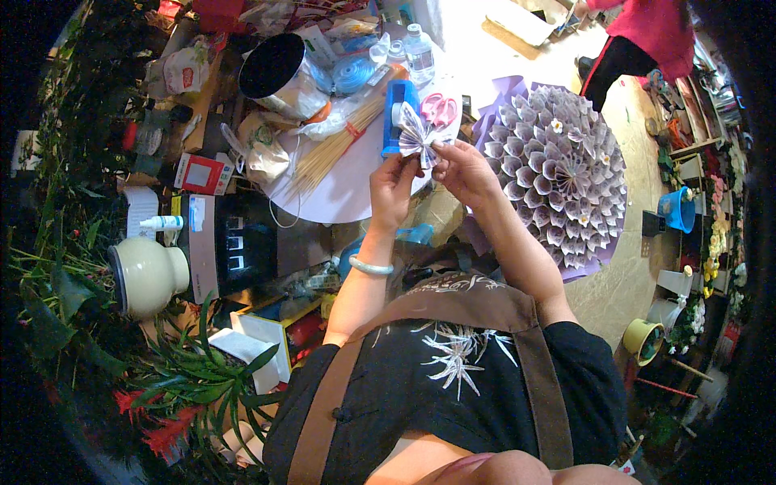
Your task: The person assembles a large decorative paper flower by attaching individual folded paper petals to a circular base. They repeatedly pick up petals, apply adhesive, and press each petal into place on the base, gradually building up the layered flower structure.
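Both my hands meet over the near edge of a round white table. A pleated paper butterfly is pinched between my left hand and my right hand. Just beyond it on the table are a blue tape dispenser and pink-handled scissors. A bundle of thin wooden sticks with a red band lies to the left. On the right stands a large round bouquet of rolled paper cones in purple wrapping, with small white flowers and folded paper pieces among the cones.
A black-mouthed container, plastic bags and clear bottles crowd the table. At the left are a cream vase and potted plants. A person in pink stands at the upper right, near shelves with a blue bucket.
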{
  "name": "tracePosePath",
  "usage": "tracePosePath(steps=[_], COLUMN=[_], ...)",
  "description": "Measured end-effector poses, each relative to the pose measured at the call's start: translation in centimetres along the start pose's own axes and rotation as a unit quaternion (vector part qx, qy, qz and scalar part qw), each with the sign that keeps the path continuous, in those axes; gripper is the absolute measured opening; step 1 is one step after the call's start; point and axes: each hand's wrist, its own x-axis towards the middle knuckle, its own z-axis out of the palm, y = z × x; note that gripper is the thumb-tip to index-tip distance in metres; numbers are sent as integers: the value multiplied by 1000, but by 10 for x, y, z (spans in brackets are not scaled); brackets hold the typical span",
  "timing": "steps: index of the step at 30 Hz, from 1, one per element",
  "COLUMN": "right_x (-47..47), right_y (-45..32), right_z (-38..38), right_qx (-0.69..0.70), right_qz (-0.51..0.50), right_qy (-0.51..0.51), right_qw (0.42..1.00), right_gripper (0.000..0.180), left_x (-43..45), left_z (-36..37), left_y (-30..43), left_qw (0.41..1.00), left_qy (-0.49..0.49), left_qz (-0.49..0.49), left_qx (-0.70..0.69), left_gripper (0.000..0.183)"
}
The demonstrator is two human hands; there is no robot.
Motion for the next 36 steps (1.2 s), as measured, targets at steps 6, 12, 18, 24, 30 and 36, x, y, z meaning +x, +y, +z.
tracePosePath(steps=[6,12,18,24,30,36], right_x=[-10,-15,-24,-27,-18,-16], right_y=[-1,-1,-2,-13,-25,-15], right_z=[-4,-10,-10,-7,1,4], right_qx=[-113,-240,-302,-317,-512,-370], right_qz=[-89,-122,-97,-106,-90,-171], right_qy=[55,54,-14,2,9,39], right_qw=[988,962,948,942,854,912], right_gripper=[9,11,12,26,17,18], left_x=[3,-7,-4,-7,-8,-11], left_z=[-11,-10,-3,-5,-1,7], left_y=[-2,10,8,9,8,-1], left_qw=[969,998,990,993,981,986], left_qy=[-9,-46,8,-14,-75,-10], left_qz=[63,-42,-116,-121,-173,-161], left_qx=[241,-26,-79,-2,49,-33], left_gripper=[28,33,24,24,25,28])
